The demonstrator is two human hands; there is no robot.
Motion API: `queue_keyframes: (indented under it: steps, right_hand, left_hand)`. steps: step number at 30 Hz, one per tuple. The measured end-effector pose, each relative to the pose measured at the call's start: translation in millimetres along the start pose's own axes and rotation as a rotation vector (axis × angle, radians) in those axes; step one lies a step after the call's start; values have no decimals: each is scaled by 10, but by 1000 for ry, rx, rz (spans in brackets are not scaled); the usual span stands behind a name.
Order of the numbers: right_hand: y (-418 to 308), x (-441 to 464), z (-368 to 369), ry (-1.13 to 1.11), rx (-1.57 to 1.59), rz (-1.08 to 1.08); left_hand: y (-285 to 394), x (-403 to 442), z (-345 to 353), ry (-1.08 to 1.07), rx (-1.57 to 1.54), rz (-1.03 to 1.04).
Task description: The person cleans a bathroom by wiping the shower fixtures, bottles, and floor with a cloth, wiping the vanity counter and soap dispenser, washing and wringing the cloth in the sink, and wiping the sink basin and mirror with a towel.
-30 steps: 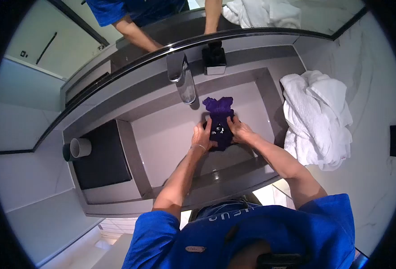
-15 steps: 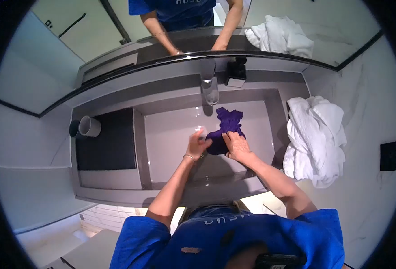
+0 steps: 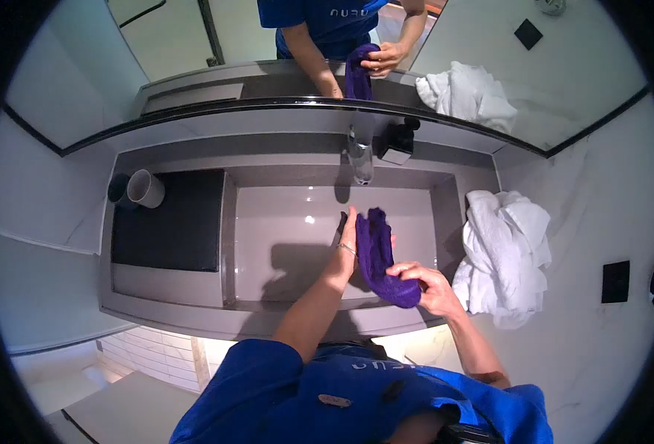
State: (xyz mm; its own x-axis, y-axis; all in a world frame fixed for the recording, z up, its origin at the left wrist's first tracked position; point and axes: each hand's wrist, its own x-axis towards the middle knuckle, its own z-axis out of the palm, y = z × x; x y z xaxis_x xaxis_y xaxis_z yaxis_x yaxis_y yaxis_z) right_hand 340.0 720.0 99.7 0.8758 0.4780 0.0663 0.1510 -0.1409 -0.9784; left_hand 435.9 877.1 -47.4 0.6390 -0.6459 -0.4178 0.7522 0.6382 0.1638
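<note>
A dark purple cloth [image 3: 376, 251], soft and bunched lengthwise, is raised over the sink basin [image 3: 268, 244]. My left hand [image 3: 348, 240] holds its upper left side, thumb pointing up along the edge; the cloth hides most of the other fingers. At the lower right end, my right hand [image 3: 432, 288] grips the cloth between thumb and fingers. Whether the cloth is a sock, a cap or another garment I cannot make out. Above the hands stands the chrome faucet [image 3: 361, 159]; no stream of water shows under it.
White towels [image 3: 501, 255] lie heaped on the right counter. Two cups [image 3: 145, 189] stand at the left by a black mat [image 3: 168, 222]. A black bottle and box [image 3: 398, 142] sit beside the faucet. The mirror [image 3: 194, 81] runs along the back.
The purple cloth has come up off the basin floor and towards me, now stretched between both hands. My left hand has moved onto its side; my right hand has shifted to its lower end.
</note>
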Motion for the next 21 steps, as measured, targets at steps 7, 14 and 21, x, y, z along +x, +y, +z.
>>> queue_keyframes:
  steps: [7, 14, 21]
  right_hand:
    - [785, 398, -521, 665, 956, 67]
    - [1668, 764, 113, 619, 1374, 8]
    - [2357, 1040, -135, 463, 443, 861]
  left_hand:
    - [-166, -217, 349, -176, -143, -98]
    - [-52, -285, 329, -7, 210, -118]
    - [-162, 46, -66, 373, 1778, 145]
